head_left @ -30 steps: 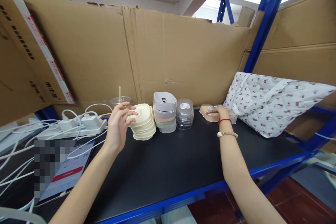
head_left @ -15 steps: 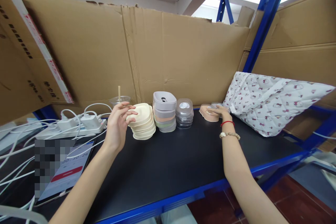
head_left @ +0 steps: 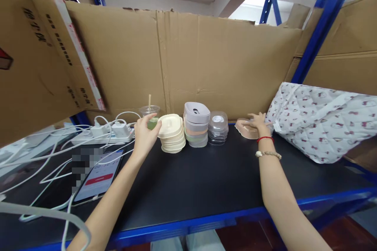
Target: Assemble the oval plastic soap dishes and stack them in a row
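Observation:
My left hand (head_left: 149,133) is at the left side of a stack of cream lids (head_left: 172,135), its fingers apart and holding nothing. Right of that stack stand several containers in lilac, peach and green (head_left: 196,125), then clear plastic containers (head_left: 218,127) stacked together. At the right, my right hand (head_left: 259,122) is spread over the right side of a peach, wavy-edged piece (head_left: 246,130); its fingers are apart. What lies under the right palm is hidden.
A cup with a straw (head_left: 150,110) stands behind my left hand. A power strip (head_left: 103,138) with white cables and a tablet (head_left: 98,176) lie at the left. A patterned quilted bag (head_left: 321,121) leans at the right. Cardboard (head_left: 224,62) walls the back.
The view has turned left, so everything appears farther right. My left hand has lowered beside the cream stack, its fingers straighter. My right hand's fingers are spread more over the peach piece.

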The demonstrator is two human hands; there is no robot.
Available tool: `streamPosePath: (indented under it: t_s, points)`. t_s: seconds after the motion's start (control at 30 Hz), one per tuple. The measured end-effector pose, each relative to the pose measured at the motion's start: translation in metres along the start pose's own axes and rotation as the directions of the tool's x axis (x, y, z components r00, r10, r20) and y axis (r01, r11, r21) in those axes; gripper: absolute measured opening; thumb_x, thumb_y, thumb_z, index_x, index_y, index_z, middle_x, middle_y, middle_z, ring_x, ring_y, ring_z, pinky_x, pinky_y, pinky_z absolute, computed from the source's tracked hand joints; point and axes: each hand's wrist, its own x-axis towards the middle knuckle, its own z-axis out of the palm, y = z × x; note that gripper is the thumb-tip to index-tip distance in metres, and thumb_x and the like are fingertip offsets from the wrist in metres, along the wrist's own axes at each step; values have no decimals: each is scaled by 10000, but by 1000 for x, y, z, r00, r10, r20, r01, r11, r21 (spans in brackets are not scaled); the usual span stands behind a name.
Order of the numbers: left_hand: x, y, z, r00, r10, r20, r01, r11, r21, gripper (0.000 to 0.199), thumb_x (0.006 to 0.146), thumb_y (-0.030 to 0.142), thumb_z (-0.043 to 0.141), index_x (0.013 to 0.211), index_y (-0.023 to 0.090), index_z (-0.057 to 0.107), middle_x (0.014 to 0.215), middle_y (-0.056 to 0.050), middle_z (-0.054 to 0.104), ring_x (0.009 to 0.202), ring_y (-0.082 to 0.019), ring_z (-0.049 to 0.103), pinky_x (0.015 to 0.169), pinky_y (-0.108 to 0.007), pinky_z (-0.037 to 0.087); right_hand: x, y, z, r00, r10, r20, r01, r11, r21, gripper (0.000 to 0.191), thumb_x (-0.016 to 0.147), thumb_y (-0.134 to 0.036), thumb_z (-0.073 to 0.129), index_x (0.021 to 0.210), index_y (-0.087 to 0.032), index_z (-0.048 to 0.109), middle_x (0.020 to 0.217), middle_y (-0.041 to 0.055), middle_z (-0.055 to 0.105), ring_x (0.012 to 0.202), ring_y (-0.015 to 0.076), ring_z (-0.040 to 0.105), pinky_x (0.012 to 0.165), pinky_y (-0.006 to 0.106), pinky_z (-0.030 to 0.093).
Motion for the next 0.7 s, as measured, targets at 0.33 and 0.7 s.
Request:
streamPosePath:
  t_s: [0.33, 0.7]
  points:
    - [-1, -4, 5, 931, -363, 49, 365, 929, -58, 195, 579, 219, 634, 707, 201, 489, 490, 44, 425, 505, -223, 457, 517, -265, 310, -52, -105, -38, 663, -745, 68, 670, 632, 390, 512, 765, -293, 701, 1257, -264, 558, 1339, 54, 446, 1255, 251, 375, 1050, 381, 312]
    - [-4, 16, 9, 878, -478, -18, 422, 792, -442, 152, 763, 45, 476, 874, 132, 533, 570, 35, 487, 495, -138, 459, 437, -170, 330, -79, -133, -27, 488, -836, 251, 720, 548, 426, 163, 712, -240, 736, 846, -147, 737, 835, -7, 690, 863, 275, 616, 693, 279, 452]
